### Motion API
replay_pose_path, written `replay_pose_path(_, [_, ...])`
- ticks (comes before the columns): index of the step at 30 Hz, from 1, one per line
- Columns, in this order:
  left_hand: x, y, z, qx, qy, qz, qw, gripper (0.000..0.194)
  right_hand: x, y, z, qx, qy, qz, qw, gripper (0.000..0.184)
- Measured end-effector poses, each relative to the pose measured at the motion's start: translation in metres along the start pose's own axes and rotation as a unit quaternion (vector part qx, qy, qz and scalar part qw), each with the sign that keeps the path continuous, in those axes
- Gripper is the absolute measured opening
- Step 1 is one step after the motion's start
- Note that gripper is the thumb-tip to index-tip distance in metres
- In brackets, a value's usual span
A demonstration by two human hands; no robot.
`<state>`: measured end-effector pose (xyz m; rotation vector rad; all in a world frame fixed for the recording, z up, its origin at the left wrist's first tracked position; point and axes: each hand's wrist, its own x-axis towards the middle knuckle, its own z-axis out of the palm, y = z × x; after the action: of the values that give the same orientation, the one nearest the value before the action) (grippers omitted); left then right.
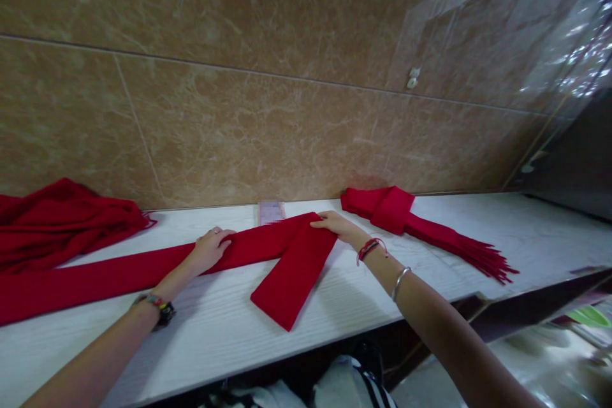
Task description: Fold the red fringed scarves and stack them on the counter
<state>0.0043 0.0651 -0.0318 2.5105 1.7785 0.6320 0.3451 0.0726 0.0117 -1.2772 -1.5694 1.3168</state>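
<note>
A long red scarf, folded into a flat strip, runs along the white countertop from the left edge of the view. Near the middle its right end turns down at a diagonal fold, and the flap points towards me. My left hand grips the strip left of the fold, its fingers at the upper edge. At the fold's upper corner, my right hand pinches the cloth between thumb and fingers. To the right lies another red scarf, folded over itself like a knot, with its fringe spread out.
A loose heap of red cloth with fringe lies against the tiled wall at the left. Behind the strip is a small pale purple packet or paper, blurred. The white countertop ends in a front edge above dark open shelves.
</note>
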Motion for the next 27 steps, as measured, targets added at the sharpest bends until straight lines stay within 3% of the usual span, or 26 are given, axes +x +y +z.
replay_pose_path(3, [0.032, 0.012, 0.002, -0.052, 0.040, 0.021, 0.998, 0.034, 0.012, -0.011, -0.027, -0.073, 0.062, -0.056, 0.994, 0.018])
replay_pose_path(7, [0.072, 0.023, 0.015, -0.063, 0.080, 0.014, 0.995, 0.035, 0.033, -0.015, -0.052, -0.258, 0.140, -0.085, 0.952, 0.027])
replay_pose_path(10, [0.080, 0.033, 0.025, -0.021, 0.141, 0.029, 0.989, 0.037, 0.044, 0.000, -0.050, -0.319, 0.175, -0.086, 0.927, 0.038])
replay_pose_path(13, [0.067, 0.062, 0.025, 0.002, 0.183, 0.134, 0.974, 0.034, 0.046, 0.023, -0.035, -0.358, 0.185, -0.116, 0.908, 0.047])
replay_pose_path(16, [0.041, 0.110, 0.022, -0.027, 0.121, 0.171, 0.977, 0.033, 0.040, 0.039, -0.027, -0.398, 0.180, -0.169, 0.884, 0.048])
replay_pose_path(20, [0.014, 0.164, 0.030, -0.087, -0.004, 0.057, 0.995, 0.041, 0.034, 0.045, -0.037, -0.405, 0.230, -0.177, 0.867, 0.043])
replay_pose_path(24, [0.019, 0.175, 0.023, -0.222, -0.095, -0.027, 0.970, 0.044, 0.033, 0.046, -0.046, -0.378, 0.247, -0.133, 0.882, 0.040])
replay_pose_path(27, [0.034, 0.177, -0.014, -0.366, -0.133, -0.094, 0.916, 0.037, 0.033, 0.042, -0.045, -0.338, 0.239, -0.130, 0.901, 0.041])
